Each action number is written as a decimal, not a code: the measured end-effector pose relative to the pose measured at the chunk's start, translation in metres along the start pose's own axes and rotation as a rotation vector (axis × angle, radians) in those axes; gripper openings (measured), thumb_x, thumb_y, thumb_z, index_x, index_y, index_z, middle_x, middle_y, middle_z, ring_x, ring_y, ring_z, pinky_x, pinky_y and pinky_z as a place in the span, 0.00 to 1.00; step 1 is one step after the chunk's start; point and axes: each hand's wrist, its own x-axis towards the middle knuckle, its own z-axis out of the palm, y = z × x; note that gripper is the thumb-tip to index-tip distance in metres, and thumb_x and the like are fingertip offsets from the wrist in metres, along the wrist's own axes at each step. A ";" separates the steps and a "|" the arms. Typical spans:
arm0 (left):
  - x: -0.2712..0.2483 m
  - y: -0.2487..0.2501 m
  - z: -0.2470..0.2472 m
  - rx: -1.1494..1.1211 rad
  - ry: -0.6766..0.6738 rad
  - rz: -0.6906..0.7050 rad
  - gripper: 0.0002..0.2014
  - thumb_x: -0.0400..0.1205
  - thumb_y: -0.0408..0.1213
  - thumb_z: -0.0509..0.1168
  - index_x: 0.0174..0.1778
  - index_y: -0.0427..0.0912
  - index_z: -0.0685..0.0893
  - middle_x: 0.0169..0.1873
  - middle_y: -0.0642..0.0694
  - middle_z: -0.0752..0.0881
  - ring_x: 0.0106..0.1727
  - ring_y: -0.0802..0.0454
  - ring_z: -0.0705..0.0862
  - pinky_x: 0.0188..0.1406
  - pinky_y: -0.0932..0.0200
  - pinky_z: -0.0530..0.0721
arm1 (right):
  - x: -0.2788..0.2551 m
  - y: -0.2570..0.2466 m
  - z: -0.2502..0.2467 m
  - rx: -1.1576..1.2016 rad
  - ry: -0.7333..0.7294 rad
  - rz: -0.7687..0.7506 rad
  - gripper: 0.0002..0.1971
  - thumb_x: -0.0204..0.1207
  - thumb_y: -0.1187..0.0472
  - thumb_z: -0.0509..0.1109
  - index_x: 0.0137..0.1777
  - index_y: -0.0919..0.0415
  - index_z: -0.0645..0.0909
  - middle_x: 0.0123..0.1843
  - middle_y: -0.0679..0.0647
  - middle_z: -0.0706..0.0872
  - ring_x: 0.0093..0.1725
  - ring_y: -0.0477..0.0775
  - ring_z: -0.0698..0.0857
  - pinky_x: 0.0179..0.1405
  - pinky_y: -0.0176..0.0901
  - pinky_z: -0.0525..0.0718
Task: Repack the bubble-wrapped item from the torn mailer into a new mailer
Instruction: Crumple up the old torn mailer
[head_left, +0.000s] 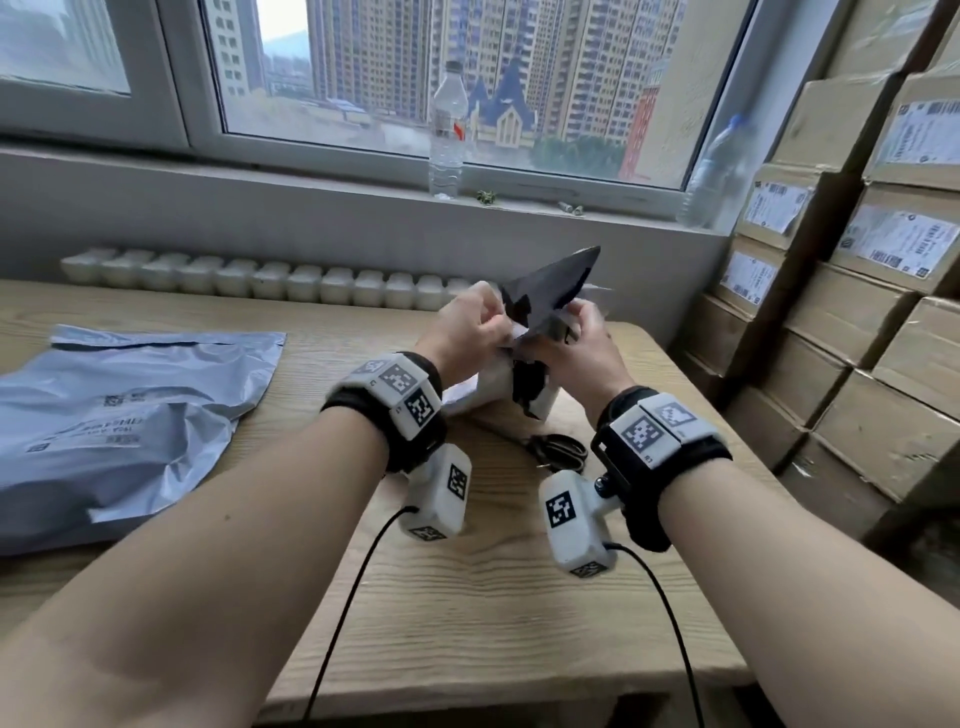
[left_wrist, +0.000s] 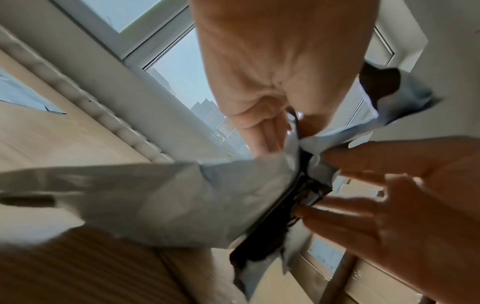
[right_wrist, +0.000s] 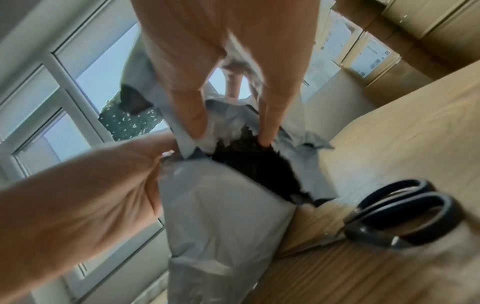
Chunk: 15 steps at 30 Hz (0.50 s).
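Observation:
The torn mailer (head_left: 550, 283), white outside and black inside, is held upright above the wooden table (head_left: 493, 597), near its far edge. My left hand (head_left: 491, 327) pinches the left side of the ragged tear. My right hand (head_left: 574, 325) grips the right side, with one black-lined flap sticking up. In the left wrist view my left hand (left_wrist: 272, 139) pinches the torn mailer (left_wrist: 182, 201). The right wrist view has my right hand (right_wrist: 231, 133) with its fingers in the tear of the torn mailer (right_wrist: 221, 226). The bubble-wrapped item stays hidden inside. New grey mailers (head_left: 119, 415) lie at the left.
Black-handled scissors (head_left: 558, 449) lie on the table just under my right wrist, also the scissors (right_wrist: 405, 216) in the right wrist view. A water bottle (head_left: 447, 130) stands on the windowsill. Stacked cardboard boxes (head_left: 857, 312) line the right side.

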 end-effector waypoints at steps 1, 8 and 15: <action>-0.002 0.004 0.001 -0.021 -0.031 0.003 0.04 0.74 0.34 0.63 0.40 0.38 0.78 0.37 0.39 0.85 0.41 0.40 0.83 0.42 0.51 0.82 | -0.003 0.000 -0.001 0.019 -0.052 -0.008 0.34 0.59 0.62 0.80 0.67 0.55 0.73 0.61 0.53 0.85 0.60 0.53 0.84 0.64 0.53 0.82; -0.023 0.027 0.009 -0.019 -0.210 0.149 0.04 0.75 0.21 0.67 0.42 0.30 0.86 0.37 0.42 0.87 0.39 0.53 0.83 0.52 0.58 0.85 | -0.026 -0.005 -0.014 -0.254 0.081 -0.124 0.12 0.64 0.74 0.73 0.39 0.55 0.80 0.36 0.50 0.84 0.43 0.54 0.83 0.46 0.45 0.82; -0.036 0.014 0.003 0.355 -0.073 -0.029 0.41 0.68 0.33 0.75 0.77 0.52 0.68 0.73 0.41 0.69 0.73 0.44 0.71 0.73 0.53 0.70 | -0.045 -0.011 -0.054 -0.324 0.308 -0.116 0.05 0.69 0.73 0.69 0.43 0.73 0.83 0.45 0.64 0.86 0.48 0.58 0.83 0.49 0.50 0.83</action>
